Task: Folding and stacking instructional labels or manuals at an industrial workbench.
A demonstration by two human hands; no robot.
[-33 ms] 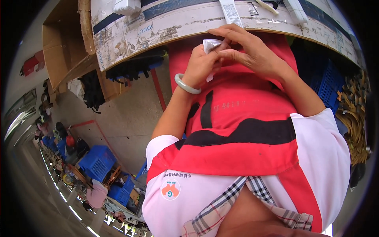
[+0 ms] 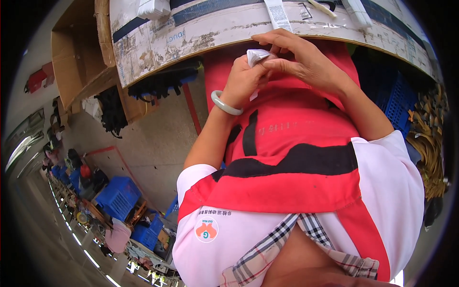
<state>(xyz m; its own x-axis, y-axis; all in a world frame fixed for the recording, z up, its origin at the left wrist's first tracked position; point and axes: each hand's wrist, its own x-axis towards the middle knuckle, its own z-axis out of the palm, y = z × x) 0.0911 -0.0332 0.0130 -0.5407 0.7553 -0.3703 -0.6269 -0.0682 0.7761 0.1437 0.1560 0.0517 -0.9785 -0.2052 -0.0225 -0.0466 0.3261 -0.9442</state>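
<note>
My left hand [image 2: 243,82], with a pale green bangle [image 2: 224,104] on its wrist, pinches a small folded white paper tag [image 2: 257,55]. My right hand [image 2: 308,61] reaches over from the right, and its fingertips grip the same tag from above. Both hands meet just below the worn edge of the work table [image 2: 191,40], in front of my red apron [image 2: 296,143]. Most of the tag is hidden by the fingers.
On the table lie a long white label strip [image 2: 276,14] and white packets [image 2: 153,7]. A cardboard box [image 2: 76,52] stands at the left, with dark cloth [image 2: 158,83] under the table. Blue crates [image 2: 119,196] sit on the floor, and another blue crate [image 2: 397,103] is at the right.
</note>
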